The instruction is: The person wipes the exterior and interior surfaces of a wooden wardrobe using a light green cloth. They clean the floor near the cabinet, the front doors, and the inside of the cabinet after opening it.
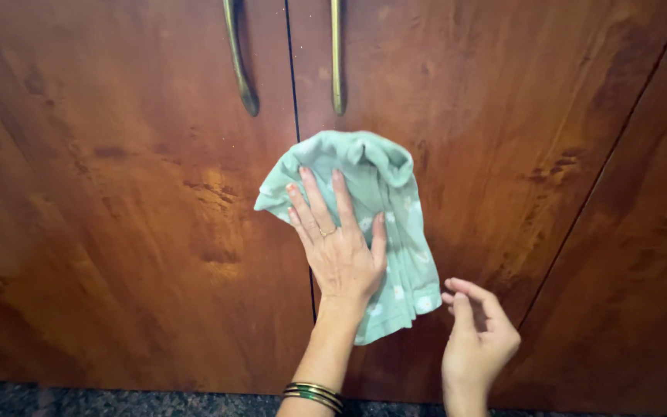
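The left hand (pixel 341 251) lies flat with fingers spread, pinning a pale green cloth (pixel 384 224) against the wooden door (pixel 503 116) just below the handles (pixel 336 58); no grasp is closed around it. The right hand (pixel 476 336) hangs free beside the cloth's lower corner, fingers loosely curled and holding nothing. The cloth appears light, soft and limp, likely to slide on the glossy wood, so broad palm pressure or a bunched fold offers the surest hold.

Pale green cloth (pixel 384 201), crumpled, flat against cabinet doors (pixel 133 232)
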